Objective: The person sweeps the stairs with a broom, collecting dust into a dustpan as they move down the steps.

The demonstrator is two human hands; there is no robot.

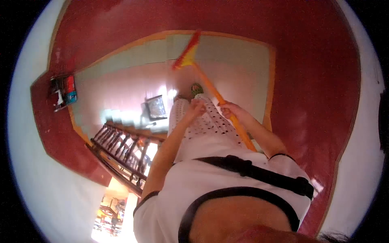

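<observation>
A broom with an orange handle, a yellow head and red bristles slants across the middle of the view. My right hand is wrapped around its handle, and the lower part of the handle runs back beside my waist. The broom head is out past my feet, slightly blurred; whether it touches the floor I cannot tell. My left hand is in front of my thighs with its fingers curled in, apart from the broom. Nothing shows in it.
A squarish grey pan-like object stands left of my legs. A dark wooden railing borders a drop at lower left. Against the left wall is a small rack with red and blue items. Dark red panelling surrounds the tiled floor.
</observation>
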